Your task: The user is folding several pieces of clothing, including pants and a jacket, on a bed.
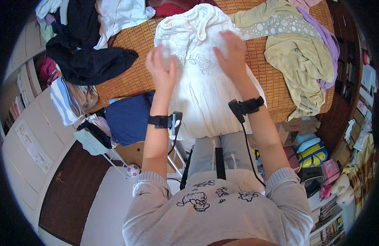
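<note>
A white skirt-like garment (201, 92) with a gathered top and a lacy band lies spread on a brown woven mat, its lower end hanging over the near edge toward my legs. My left hand (161, 69) is at the garment's left edge, fingers spread and somewhat blurred. Over its right part is my right hand (232, 55), also with fingers apart and blurred at the tips. Neither hand grips anything that shows. Whether the fingertips touch the cloth, I cannot tell. Each wrist wears a black strap with a small device and a cable.
Black clothes (91, 61) and a white garment (122, 18) lie at left on the woven mat (255, 61). Yellow-green clothing (298, 61) lies at right. Folded navy cloth (128, 117) sits near the left front. Boxes, bags and toys stand on the floor at right; a small ball (133, 170) is below left.
</note>
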Tool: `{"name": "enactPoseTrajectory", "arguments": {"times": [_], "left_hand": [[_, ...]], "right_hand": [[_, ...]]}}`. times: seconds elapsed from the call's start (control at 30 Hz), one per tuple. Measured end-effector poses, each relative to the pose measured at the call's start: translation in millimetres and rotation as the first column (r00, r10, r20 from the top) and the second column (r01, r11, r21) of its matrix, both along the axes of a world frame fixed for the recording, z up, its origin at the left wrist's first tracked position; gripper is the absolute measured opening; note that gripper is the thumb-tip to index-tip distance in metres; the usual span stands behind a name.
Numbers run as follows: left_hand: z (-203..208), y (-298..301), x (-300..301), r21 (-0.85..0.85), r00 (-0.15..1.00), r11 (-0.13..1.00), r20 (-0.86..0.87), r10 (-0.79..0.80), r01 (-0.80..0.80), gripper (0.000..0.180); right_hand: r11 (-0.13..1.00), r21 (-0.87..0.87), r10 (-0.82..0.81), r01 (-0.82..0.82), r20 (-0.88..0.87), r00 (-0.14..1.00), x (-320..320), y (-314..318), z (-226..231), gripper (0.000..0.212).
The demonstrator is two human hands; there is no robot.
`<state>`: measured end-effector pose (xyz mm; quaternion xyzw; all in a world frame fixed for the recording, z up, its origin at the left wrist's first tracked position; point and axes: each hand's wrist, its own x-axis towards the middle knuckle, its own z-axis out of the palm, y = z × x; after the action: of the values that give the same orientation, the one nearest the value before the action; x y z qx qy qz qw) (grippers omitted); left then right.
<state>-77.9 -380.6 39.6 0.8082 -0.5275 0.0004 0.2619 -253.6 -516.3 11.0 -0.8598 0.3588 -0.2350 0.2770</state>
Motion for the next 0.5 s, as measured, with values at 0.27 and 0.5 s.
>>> {"name": "enactPoseTrajectory", "arguments": {"times": [0.27,0.5], "left_hand": [[-11,-25,27,-0.003,0.718,0.978,-0.680,0.150,-0.207,0.076],[-10,-25,39,0.222,0.828,0.970,-0.523,0.201,-0.095,0.067]], "right_hand": [[0.870,0.488,-0.073,-0.067,0.262,0.962,-13,-60,-48,0.069],[0.919,0.381,0.010,0.099,-0.274,0.962,-3,-37,7,0.054]]}}
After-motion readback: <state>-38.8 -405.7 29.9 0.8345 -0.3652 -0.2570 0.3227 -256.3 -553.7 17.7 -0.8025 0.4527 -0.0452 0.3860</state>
